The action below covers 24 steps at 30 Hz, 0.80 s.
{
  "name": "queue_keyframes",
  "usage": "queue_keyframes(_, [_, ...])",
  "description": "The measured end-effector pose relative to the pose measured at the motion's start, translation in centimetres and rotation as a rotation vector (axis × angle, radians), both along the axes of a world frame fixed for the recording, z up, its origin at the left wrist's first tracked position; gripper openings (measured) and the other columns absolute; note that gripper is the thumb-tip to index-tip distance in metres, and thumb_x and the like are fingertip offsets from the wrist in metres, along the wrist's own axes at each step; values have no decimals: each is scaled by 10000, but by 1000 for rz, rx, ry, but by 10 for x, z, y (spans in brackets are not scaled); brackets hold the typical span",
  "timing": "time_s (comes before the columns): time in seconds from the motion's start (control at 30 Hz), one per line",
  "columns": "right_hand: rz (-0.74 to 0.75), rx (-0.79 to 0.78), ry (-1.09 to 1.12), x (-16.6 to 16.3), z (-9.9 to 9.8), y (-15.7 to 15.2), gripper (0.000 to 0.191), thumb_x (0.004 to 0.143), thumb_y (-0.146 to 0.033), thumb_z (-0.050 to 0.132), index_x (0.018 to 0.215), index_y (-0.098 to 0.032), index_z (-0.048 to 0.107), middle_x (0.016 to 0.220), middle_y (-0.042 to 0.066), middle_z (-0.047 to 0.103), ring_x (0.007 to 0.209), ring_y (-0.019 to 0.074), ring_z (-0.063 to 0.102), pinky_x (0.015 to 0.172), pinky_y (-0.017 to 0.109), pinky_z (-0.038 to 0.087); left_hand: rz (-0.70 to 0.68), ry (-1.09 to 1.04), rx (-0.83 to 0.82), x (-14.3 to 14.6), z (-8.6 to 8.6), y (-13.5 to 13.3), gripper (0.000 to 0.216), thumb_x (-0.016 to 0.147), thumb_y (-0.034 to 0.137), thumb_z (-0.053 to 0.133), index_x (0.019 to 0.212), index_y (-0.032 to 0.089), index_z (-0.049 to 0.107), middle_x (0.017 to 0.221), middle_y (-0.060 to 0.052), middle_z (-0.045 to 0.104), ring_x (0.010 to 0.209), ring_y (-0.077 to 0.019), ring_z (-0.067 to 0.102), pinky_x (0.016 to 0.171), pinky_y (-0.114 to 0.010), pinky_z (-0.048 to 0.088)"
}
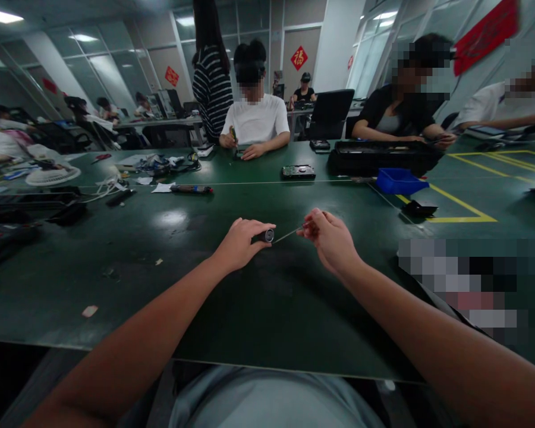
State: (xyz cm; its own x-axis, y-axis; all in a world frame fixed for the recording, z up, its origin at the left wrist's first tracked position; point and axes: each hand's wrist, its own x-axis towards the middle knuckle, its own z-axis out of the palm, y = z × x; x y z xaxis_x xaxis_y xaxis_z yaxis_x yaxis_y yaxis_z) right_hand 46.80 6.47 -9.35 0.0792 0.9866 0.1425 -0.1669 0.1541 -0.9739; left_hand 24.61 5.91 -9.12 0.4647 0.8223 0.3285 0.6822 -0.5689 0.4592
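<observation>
My left hand is closed round a small dark cylinder whose round end faces right. My right hand pinches the handle of a thin metal tool, a slim screwdriver or pick. Its tip points left and reaches the cylinder's end. Both hands hover just above the dark green table in front of me.
A hard drive lies mid-table, a blue bin and a black tray to its right. Yellow tape lines mark the right side. A screwdriver, cables and papers lie at the left. Several people sit across and to the sides.
</observation>
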Motion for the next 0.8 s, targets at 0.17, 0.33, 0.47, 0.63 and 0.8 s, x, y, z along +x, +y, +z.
queue_keyframes(0.17, [-100, 87, -168, 4, 0, 0, 296, 912, -492, 533, 845, -211, 596, 743, 17, 617, 660, 158, 607, 659, 335, 525, 31, 10, -50, 1, -1, 2, 389, 888, 267, 675, 1274, 259, 624, 1201, -54, 669, 1135, -245, 578, 1048, -461, 382])
queue_keyframes(0.33, [-88, 195, -260, 2, 3, -7, 288, 946, -472, 496, 876, -212, 599, 757, 28, 637, 689, 169, 613, 664, 336, 507, 32, -8, -82, 2, 1, -2, 379, 877, 255, 687, 1253, 238, 639, 1159, -54, 677, 1073, -231, 599, 996, -415, 416])
queue_keyframes(0.47, [-105, 297, -450, 0, 8, -14, 262, 968, -430, 473, 888, -215, 599, 765, 34, 665, 704, 175, 628, 678, 335, 491, 9, 21, -72, 4, 0, -3, 412, 877, 267, 693, 1282, 241, 624, 1166, -55, 675, 1091, -232, 593, 996, -416, 418])
queue_keyframes(0.63, [-132, 370, -639, 0, 12, -21, 233, 982, -385, 452, 915, -211, 592, 760, 37, 684, 713, 185, 655, 670, 327, 465, 14, 70, -66, 6, -1, -3, 445, 873, 268, 699, 1308, 236, 608, 1167, -69, 672, 1104, -242, 589, 1003, -431, 424])
queue_keyframes(0.8, [-171, 405, -756, 1, 15, -22, 214, 975, -360, 455, 883, -213, 581, 743, 43, 686, 702, 195, 654, 657, 327, 437, 5, 35, -107, 7, -2, -3, 427, 870, 241, 698, 1289, 217, 619, 1192, -65, 669, 1126, -232, 589, 1025, -407, 425])
